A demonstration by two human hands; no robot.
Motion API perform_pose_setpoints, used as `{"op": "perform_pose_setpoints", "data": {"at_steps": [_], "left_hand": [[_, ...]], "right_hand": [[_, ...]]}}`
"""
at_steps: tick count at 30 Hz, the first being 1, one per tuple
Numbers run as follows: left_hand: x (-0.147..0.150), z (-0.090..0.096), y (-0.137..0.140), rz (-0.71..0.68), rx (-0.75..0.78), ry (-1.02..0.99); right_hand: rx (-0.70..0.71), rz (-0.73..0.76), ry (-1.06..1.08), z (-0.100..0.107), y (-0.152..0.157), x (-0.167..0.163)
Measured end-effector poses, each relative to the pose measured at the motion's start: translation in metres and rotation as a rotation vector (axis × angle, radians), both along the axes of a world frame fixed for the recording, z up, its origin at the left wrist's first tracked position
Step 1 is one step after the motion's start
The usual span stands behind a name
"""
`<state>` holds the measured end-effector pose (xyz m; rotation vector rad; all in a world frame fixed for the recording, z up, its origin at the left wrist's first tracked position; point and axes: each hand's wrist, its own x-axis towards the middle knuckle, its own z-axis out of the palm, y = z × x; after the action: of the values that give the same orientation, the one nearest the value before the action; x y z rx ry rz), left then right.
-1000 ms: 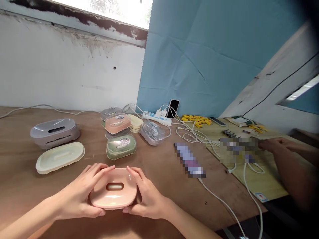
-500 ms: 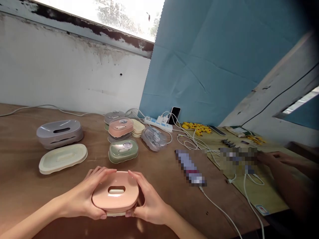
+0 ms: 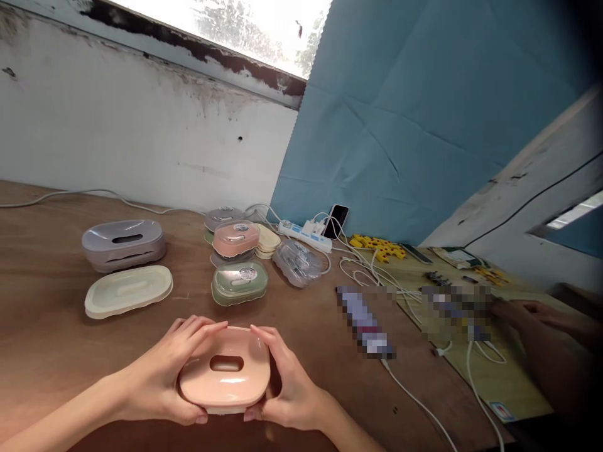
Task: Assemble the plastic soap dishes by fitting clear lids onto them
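A pink oval soap dish (image 3: pixel 235 384) with a slot in its middle is held between both hands, low over the brown table. My left hand (image 3: pixel 181 370) wraps its left side, fingers on the far rim and thumb at the near edge. On the right side, my right hand (image 3: pixel 289 383) grips it in the same way. A thin pale edge shows under the pink rim; the rest of the underside is hidden. Beyond the hands lie a cream soap dish base (image 3: pixel 129 292), grey soap dish parts (image 3: pixel 123 243) stacked together, and a green soap box (image 3: pixel 239 284) with a clear lid.
Behind the green box stand a pink soap box (image 3: pixel 235 240), cream bases (image 3: pixel 267 242) and a grey wrapped soap box (image 3: pixel 298 263). A power strip (image 3: pixel 305 235), cables and a phone (image 3: pixel 336 221) are near the wall. At right, another person's hands (image 3: pixel 522 314) are over a yellowish board.
The pale piece seen in the slot and under the pink dish now shows less, and the dish looks slightly more level. Both hands keep their hold. The view has shifted slightly.
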<state>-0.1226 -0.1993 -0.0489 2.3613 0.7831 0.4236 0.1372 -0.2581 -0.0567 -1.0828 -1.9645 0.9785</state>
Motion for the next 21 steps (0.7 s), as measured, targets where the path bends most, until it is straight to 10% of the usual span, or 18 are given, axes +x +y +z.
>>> {"op": "perform_pose_setpoints", "data": {"at_steps": [21], "left_hand": [[0.0074,0.0018,-0.0098,-0.017,0.345,0.120]], "right_hand": [[0.049,0.082,-0.331,0.0021,-0.0030,-0.0018]]}}
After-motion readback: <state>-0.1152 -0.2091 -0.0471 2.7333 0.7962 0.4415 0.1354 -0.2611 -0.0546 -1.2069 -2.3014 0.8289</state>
